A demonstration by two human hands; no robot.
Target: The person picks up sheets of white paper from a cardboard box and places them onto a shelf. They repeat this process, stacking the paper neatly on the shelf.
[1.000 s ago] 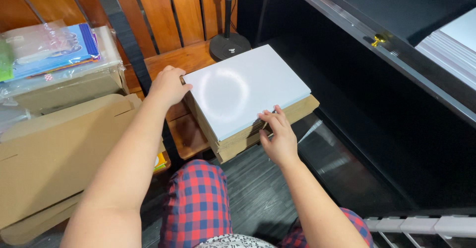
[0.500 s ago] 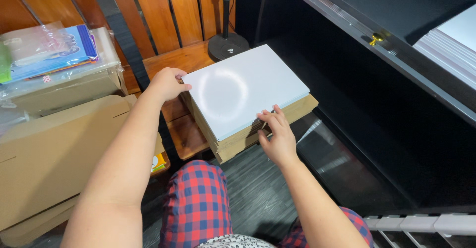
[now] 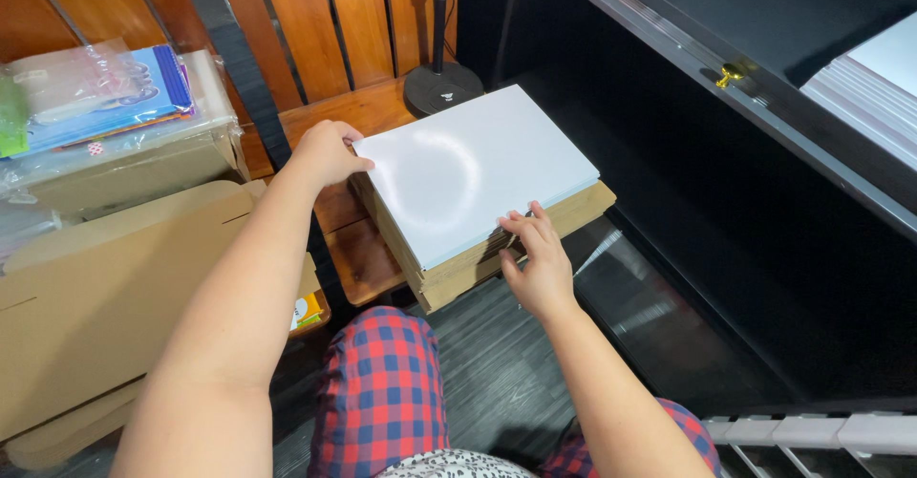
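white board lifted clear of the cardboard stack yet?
No: the white board lies flat on the cardboard stack, with the left hand at its far corner and the right hand at its near edge.

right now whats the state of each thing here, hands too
white sheet: flat on top of the stack, glossy
cardboard stack: lying on the wooden bench, under the sheet
left hand: curled at the sheet's far left corner
right hand: fingers on the stack's near edge
flat carton: folded, lying at left
plastic-wrapped pack: sealed
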